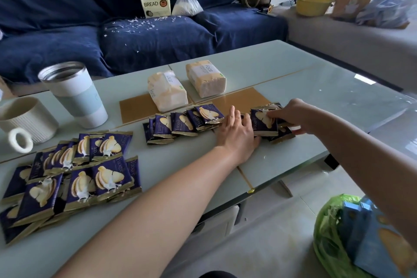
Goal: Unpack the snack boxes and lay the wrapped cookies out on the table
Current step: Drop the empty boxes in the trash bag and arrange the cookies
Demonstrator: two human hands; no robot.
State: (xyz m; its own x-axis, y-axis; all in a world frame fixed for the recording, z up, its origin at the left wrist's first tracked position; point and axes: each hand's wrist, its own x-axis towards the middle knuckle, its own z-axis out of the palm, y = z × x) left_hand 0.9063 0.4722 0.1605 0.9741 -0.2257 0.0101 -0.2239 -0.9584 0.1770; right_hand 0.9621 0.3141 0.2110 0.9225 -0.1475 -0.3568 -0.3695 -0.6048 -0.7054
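Purple gold-edged cookie packets (67,176) heaped at worktop left; overlapping row (182,123) mid-worktop; small stack (266,123) at right; blue snack boxes (365,232) in green bag

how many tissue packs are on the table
2. One tissue pack lies at the table's middle, just behind the row of purple cookie packets; the other tissue pack lies right beside it, slightly farther back. None look hidden.

Left hand (237,135) flat on surface (304,79) between cookie row (180,124) and small stack (266,124); right hand (293,115) pinches top packet. Larger pile (70,176) lies near left.
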